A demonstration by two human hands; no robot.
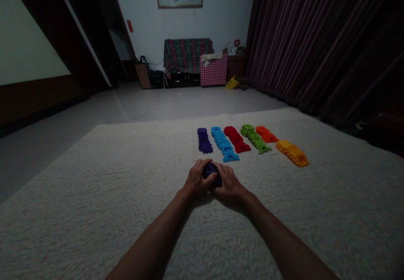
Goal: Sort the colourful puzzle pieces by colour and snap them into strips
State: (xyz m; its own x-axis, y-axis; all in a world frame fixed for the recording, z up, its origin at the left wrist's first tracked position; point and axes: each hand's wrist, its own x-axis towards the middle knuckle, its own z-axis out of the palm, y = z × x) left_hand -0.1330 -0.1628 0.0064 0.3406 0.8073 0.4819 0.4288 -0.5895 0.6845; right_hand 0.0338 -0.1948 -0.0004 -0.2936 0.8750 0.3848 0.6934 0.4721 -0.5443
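Note:
Both my hands meet on a white fluffy rug. My left hand and my right hand are closed together around a small dark purple knobbly piece. Just beyond them lie several coloured strips of knobbly pieces in a row: purple, blue, red, green, orange-red and yellow-orange. The purple strip is the nearest to my hands.
The rug covers a grey floor. At the far wall stand a cloth-covered cabinet, a red checked box and a yellow object. A dark curtain hangs on the right.

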